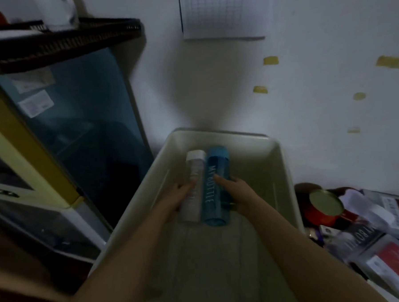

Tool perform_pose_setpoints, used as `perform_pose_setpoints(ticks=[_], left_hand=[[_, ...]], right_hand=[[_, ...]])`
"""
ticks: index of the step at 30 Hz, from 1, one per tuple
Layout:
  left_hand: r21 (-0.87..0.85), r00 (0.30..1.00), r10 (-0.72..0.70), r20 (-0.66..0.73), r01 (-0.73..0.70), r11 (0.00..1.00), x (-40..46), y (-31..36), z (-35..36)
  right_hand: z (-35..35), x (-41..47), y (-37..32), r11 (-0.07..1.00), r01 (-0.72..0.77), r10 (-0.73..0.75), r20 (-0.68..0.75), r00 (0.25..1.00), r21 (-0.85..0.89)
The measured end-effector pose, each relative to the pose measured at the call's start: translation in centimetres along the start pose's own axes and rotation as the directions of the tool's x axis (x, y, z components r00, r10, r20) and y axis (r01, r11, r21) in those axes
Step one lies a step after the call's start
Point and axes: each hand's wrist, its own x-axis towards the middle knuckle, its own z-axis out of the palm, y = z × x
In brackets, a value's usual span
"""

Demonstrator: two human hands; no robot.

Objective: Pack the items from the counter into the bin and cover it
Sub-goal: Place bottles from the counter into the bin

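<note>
Left hand (181, 195): approx 7 o'clock of the bin's middle; fingers curled round the lower half of the clear bottle (194, 185), holding it.
Clear bottle: white cap pointing to 12, lies lengthwise in the bin (285, 169), touching the blue one along its side.
Blue bottle (215, 187): blue cap to 12, "MY BOTTLE" lettering up, just right of the clear one, low in the bin near its floor.
Right hand (236, 190): approx 4 o'clock of the blue bottle; forefinger laid over its top, other fingers wrapped round the far side, gripping it.
Bin: pale, open, no lid on; bottles sit twd its far half, near half bare.
Counter stuff (359, 223): at 3–4 o'clock beside the bin, not packed yet: round tin w/ gold lid (326, 202), another "MY BOTTLE" bottle (357, 235), boxes.

Risk 1: both bottles are round, so if let go before resting flat they could roll apart or bang the wall.
Risk 2: laid mid-bin they may waste room; remaining pile looks bulky, so lid might not seat.
Risk 3: right forearm passes close to the pile at 3 o'clock; pulling back could knock the tin.

Hidden: can't tell if bottles touch the floor of the bin yet.
Hidden: lid not in view anywhere.
Hidden: pile cut off at right edge, blurred; box labels unreadable.
Hidden: dim light, bottle contents unclear.
</note>
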Motion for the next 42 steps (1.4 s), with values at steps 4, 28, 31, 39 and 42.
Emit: perform_pose_setpoints(ticks=[4,28,31,39,42], left_hand=[[0.027,0.990,-0.110,0.092,0.108,0.994,2.1,-2.1,-0.3],[0.375,0.977,-0.156,-0.145,0.200,0.905,11.2,-9.0,2.5],[0.373,0.971,-0.152,-0.184,0.212,0.903,11.7,-8.9,2.8],[0.366,0.969,-0.221,-0.108,0.246,0.897,13.7,-7.6,3.4],[0.383,0.969,-0.231,-0.091,0.248,0.890,14.4,-6.9,3.8]], right_hand=[[0.4,2.6,1.7,0.988,-0.152,0.151,-0.047,0.987,-0.027],[0.8,11.8,11.4,0.971,-0.239,0.233,-0.247,0.941,0.004],[0.3,12.5,11.4,0.972,-0.236,0.226,-0.256,0.940,-0.012],[-0.7,13.5,11.8,0.975,-0.204,0.164,-0.341,0.926,-0.087],[-1.0,13.8,11.5,0.974,-0.198,0.148,-0.343,0.927,-0.114]])
